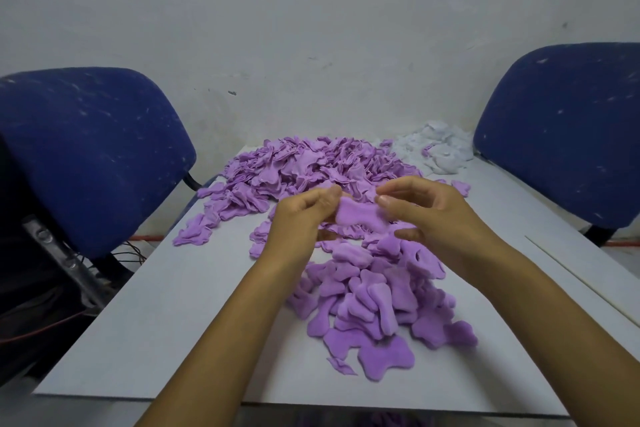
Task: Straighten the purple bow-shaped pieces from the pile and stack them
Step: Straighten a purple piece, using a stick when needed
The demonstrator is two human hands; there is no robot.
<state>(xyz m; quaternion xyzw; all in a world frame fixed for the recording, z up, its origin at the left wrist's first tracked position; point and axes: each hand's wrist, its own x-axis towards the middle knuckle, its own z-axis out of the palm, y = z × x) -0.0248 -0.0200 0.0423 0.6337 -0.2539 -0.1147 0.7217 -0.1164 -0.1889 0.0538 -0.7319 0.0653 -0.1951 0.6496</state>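
Above the middle of the desk (180, 322), one purple bow-shaped piece (360, 218) is held stretched between both hands. The left hand (301, 222) pinches its left end with curled fingers, and the right hand (426, 215) pinches the right end between thumb and fingertips. The piece hangs in the air, just over the near heap (377, 302) of flatter purple pieces that spreads toward the person. Farther back lies the larger, ruffled pile (304, 166) (apparently the unsorted supply), and a mound of white stuffing (436, 146) sits at the far right corner.

The step in hand looks like the straightening itself. To do it well, the person should pull evenly outward from both lobes so the narrow waist flattens without twisting, and smooth any curled edge with the thumbs. Then the piece should go down squarely on one chosen piece, since the near heap looks loose and slumped rather than neatly stacked.
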